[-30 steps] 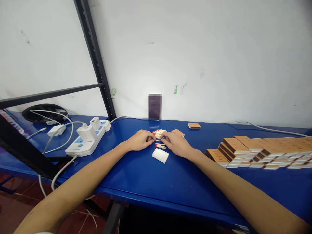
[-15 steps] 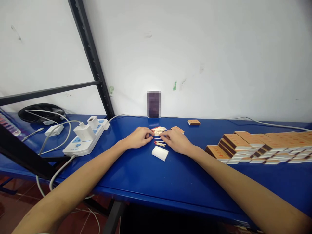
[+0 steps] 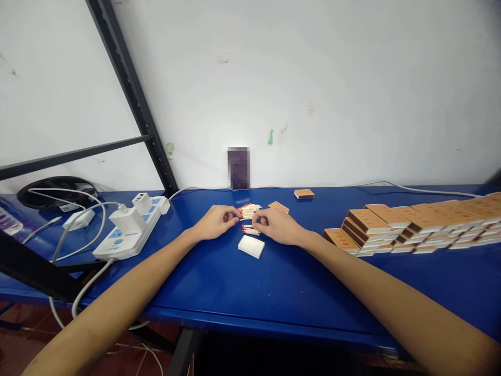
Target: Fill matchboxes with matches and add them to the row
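A loose pile of wooden matches [image 3: 249, 210] with red heads lies between my hands on the blue table [image 3: 219, 282]. My left hand [image 3: 219, 221] is curled at the pile's left side, thumb and forefinger close together by the red heads. On the other side, my right hand [image 3: 277, 225] is bent in a pinch at the stick ends; whatever either pinch holds is too small to make out. A smaller group of matches [image 3: 250, 230] lies just nearer me, by the right thumb. Below it rests a white matchbox tray [image 3: 251, 246]. An orange matchbox cover [image 3: 278, 207] sits behind my right hand.
Stacked matchboxes [image 3: 395, 224] fill the right side. One matchbox [image 3: 304, 194] lies near the wall. A power strip [image 3: 131, 230] with chargers and cables is on the left, beside a black rack post [image 3: 133, 94]. A blurred dark panel [image 3: 238, 168] stands against the wall.
The single match between my hands, in the gap between the two groups, no longer shows there. My fingertips have shifted slightly. The whole view has moved a little, scenery sliding left.
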{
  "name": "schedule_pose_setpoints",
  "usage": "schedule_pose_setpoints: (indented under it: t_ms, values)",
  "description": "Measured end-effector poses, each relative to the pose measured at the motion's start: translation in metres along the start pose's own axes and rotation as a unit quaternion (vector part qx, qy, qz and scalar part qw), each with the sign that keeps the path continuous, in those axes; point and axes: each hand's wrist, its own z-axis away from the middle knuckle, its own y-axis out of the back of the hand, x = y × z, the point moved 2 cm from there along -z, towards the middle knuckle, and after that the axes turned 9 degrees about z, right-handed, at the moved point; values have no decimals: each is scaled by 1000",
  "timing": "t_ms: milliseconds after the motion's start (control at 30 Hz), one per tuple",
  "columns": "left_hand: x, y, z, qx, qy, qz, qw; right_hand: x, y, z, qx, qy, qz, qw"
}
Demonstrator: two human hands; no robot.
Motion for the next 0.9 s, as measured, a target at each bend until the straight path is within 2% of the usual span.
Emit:
schedule_pose_setpoints:
  t_ms: [167,333,700,900]
  values:
    - [1,-1,-2,-1,-19,-41,999,3,-2,0,34,-12,-31,999]
    - [4,-4,-4,3,-10,-53,999,9,-7,-3,55,-11,-16,998]
    - [7,-6,-2,-27,-6,-19,999,3,-4,2,46,7,-7,999]
    - [10,-7,0,-40,-6,-1,999,-5,-2,1,35,-40,6,999]
